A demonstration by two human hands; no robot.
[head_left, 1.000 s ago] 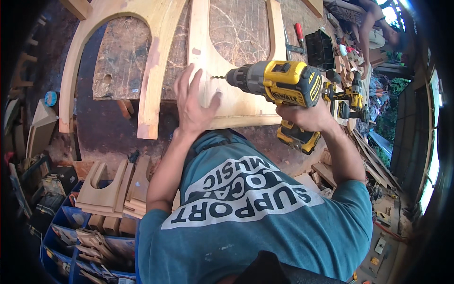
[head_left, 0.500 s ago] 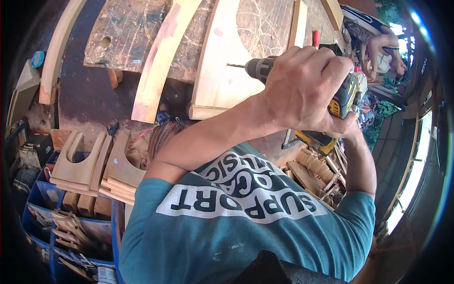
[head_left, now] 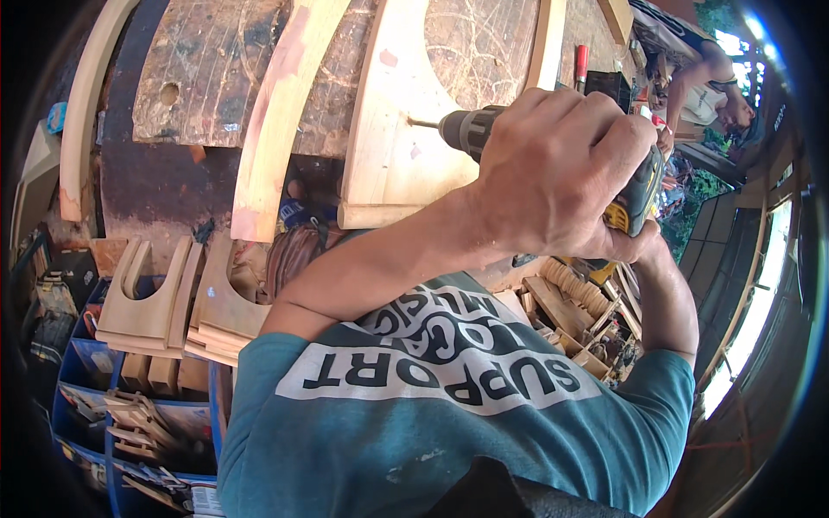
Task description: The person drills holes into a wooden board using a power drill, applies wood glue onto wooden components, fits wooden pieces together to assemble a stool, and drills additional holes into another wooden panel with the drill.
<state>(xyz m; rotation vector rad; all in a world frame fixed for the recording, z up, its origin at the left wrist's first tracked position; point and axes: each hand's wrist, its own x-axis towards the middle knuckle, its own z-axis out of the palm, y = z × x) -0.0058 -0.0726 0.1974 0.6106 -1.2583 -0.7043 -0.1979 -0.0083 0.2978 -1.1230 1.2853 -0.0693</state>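
Note:
A cordless drill [head_left: 469, 132] with a black chuck and a yellow-and-black body lies level between my hands. Its thin bit [head_left: 422, 123] points left, with the tip against the face of a pale curved wooden board [head_left: 380, 164]. My left hand [head_left: 561, 168] is closed over the top and back of the drill, its forearm crossing in front of my chest. Lower down, my right hand [head_left: 637, 244] is wrapped round the drill near its handle, mostly hidden behind the left hand. How deep the bit sits in the wood cannot be made out.
A worn workbench [head_left: 216, 78] carries more curved pieces, including a long strip [head_left: 281, 121]. Blue bins [head_left: 91, 358] with wood parts stand at lower left, cut boards [head_left: 142, 302] beside them. Wood offcuts [head_left: 561, 306] lie at right. Another person [head_left: 699, 86] works at upper right.
The drill and both hands have turned slightly, and the bit's tip now meets the board's face. The bench and boards appear shifted a little left in view. Both hands keep their hold.

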